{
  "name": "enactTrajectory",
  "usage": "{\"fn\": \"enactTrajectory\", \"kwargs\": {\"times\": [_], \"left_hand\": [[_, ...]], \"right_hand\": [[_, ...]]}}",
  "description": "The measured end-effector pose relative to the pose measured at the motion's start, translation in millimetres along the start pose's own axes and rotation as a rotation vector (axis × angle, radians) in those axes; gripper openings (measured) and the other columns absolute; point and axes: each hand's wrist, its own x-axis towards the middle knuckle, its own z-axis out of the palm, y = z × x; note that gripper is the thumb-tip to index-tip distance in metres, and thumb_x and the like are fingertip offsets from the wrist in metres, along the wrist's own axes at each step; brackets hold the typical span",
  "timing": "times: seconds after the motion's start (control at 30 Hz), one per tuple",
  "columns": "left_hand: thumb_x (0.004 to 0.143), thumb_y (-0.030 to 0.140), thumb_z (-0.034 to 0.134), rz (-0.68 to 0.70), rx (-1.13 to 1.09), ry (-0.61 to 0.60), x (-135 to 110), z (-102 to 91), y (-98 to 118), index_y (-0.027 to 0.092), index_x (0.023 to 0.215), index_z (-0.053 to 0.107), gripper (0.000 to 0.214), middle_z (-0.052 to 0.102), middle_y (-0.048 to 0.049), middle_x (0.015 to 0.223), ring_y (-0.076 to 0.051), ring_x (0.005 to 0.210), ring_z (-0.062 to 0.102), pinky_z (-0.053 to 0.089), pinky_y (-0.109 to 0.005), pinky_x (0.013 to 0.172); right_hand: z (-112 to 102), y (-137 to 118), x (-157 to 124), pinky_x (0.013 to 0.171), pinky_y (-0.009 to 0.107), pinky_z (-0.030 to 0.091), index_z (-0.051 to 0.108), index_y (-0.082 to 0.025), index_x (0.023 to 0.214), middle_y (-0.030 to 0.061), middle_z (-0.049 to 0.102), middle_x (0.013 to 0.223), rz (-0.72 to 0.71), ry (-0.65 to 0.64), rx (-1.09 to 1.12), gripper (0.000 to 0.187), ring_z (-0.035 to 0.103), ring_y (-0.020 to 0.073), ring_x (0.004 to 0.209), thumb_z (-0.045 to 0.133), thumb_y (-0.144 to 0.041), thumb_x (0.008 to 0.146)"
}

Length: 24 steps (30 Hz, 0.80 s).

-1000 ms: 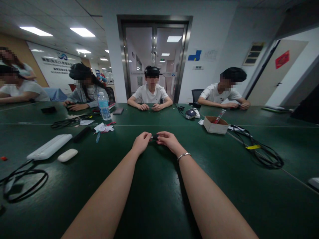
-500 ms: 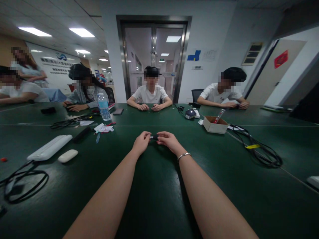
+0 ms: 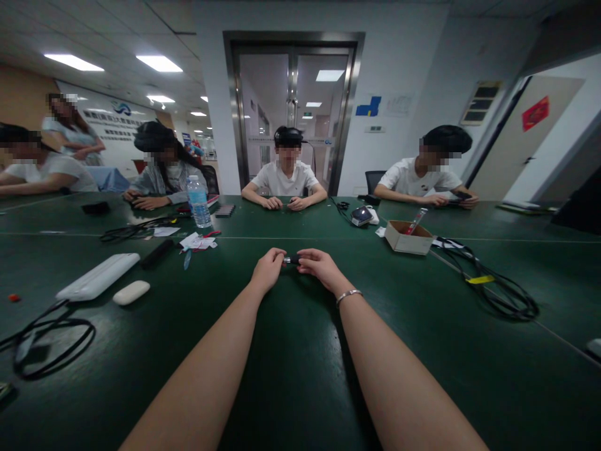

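Both arms reach out over the dark green table (image 3: 291, 351). Between my hands is a small, slim black-and-silver object (image 3: 293, 259), lying crosswise; its kind is too small to make out. My left hand (image 3: 269, 268) pinches its silver end with the fingertips. At the black end, the curled fingers of my right hand (image 3: 321, 265) close on it, hiding part of it. A silver bracelet (image 3: 349, 296) circles my right wrist.
Leftward lie a white flat case (image 3: 98, 277), a white oval case (image 3: 131, 292) and black cable (image 3: 56, 351). A water bottle (image 3: 200, 203) stands farther back. To the right are a small cardboard box (image 3: 408, 239) and coiled cable (image 3: 502, 291). Several people sit around the table.
My view has shifted a little, so the surroundings sit slightly farther right. My hands keep the same hold on the small object. At the right, a seated person's hands have moved slightly.
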Motion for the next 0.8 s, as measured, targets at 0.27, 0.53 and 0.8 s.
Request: {"fn": "enactTrajectory", "kwargs": {"times": [0.27,0.53,0.8], "left_hand": [[0.084,0.033,0.048,-0.013,0.033,0.009,-1.3,-1.2,3.8,0.022,0.101,0.061,0.024,0.065,-0.0028,0.086,-0.016,0.077,0.060,0.043,-0.027,0.069],[0.084,0.032,0.047,0.001,0.029,0.003,-0.7,-0.6,2.8,0.022,0.101,0.061,0.023,0.066,-0.0031,0.086,-0.016,0.078,0.060,0.044,-0.027,0.073],[0.085,0.034,0.045,0.004,0.044,0.001,-0.8,0.0,2.0,0.023,0.101,0.061,0.024,0.066,-0.0027,0.088,-0.015,0.078,0.060,0.044,-0.026,0.073]], "right_hand": [[-0.6,0.0,1.4,0.056,0.016,0.056,0.064,-0.011,0.091,0.0048,0.067,0.079,0.000,-0.012,-0.007,0.021,0.065,0.0096,0.059,0.061,0.002,0.076],[-0.6,1.0,1.2,0.055,0.016,0.056,0.065,-0.012,0.089,0.0034,0.066,0.077,-0.004,-0.006,0.010,0.021,0.064,0.0089,0.057,0.062,0.002,0.075],[-1.0,0.8,0.7,0.056,0.016,0.057,0.064,-0.011,0.091,0.0033,0.066,0.079,-0.007,-0.009,0.005,0.021,0.065,0.0089,0.058,0.061,0.002,0.075]]}}
